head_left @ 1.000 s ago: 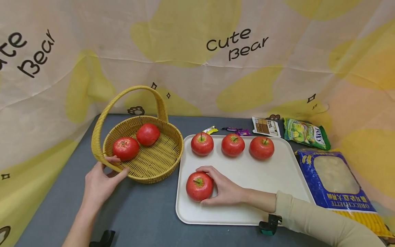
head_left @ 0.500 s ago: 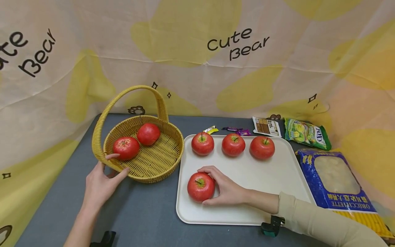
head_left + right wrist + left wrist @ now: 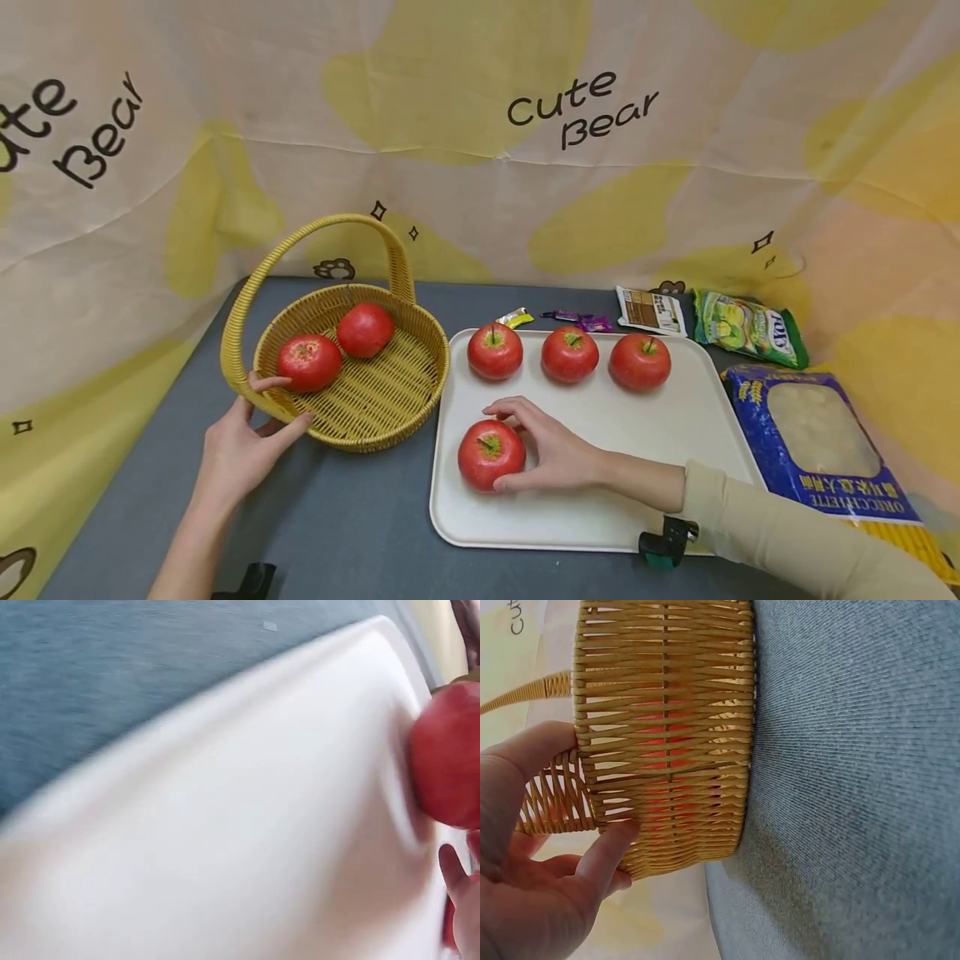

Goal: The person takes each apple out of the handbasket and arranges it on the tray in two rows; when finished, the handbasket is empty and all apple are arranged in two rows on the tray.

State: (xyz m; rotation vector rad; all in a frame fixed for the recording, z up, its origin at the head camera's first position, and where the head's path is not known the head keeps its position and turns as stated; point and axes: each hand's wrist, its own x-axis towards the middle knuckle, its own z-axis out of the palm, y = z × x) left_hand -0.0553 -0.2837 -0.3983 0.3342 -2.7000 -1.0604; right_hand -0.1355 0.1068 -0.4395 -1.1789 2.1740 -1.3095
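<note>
1. Woven yellow wicker basket [image 3: 352, 375], round with an arched handle, is sitting on the grey cloth table [image 3: 360, 517]; it is holding two glossy red apples [image 3: 309, 363].
2. The left hand [image 3: 243, 446] is gripping the basket's near rim, thumb inside, fingers curled against the outer weave.
3. The smooth white tray [image 3: 600, 500], rounded at the corners, is carrying four apples.
4. The right hand [image 3: 551, 454] is curling around the near apple [image 3: 491, 455] at the tray's front left; three more apples [image 3: 570, 354] are lining the far edge.
</note>
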